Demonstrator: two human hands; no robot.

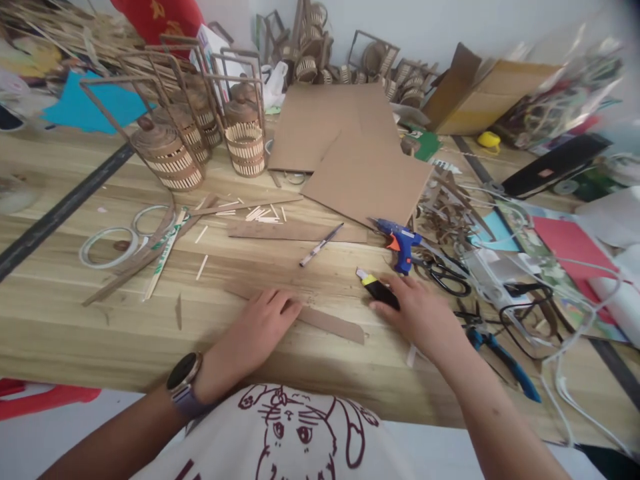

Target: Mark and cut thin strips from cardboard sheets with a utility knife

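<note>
My left hand (pixel 255 330) lies flat, fingers stretched out, on the left end of a narrow brown cardboard strip (pixel 330 321) on the wooden table (pixel 60 333). My right hand (pixel 423 313) reaches over a black and yellow utility knife (pixel 376 287). Its fingers rest on the knife's handle, curled loosely around it. The knife lies on the table just beyond the right end of the strip. A wristwatch (pixel 184 373) sits on my left wrist.
A blue glue gun (pixel 400 241), black scissors (pixel 445 273), blue pliers (pixel 503 360) and tangled white cables (pixel 565 373) crowd the right. Cardboard sheets (pixel 350 153), a pen (pixel 321 245), tape rolls (pixel 109 245) and woven bamboo lanterns (pixel 167 157) lie farther back.
</note>
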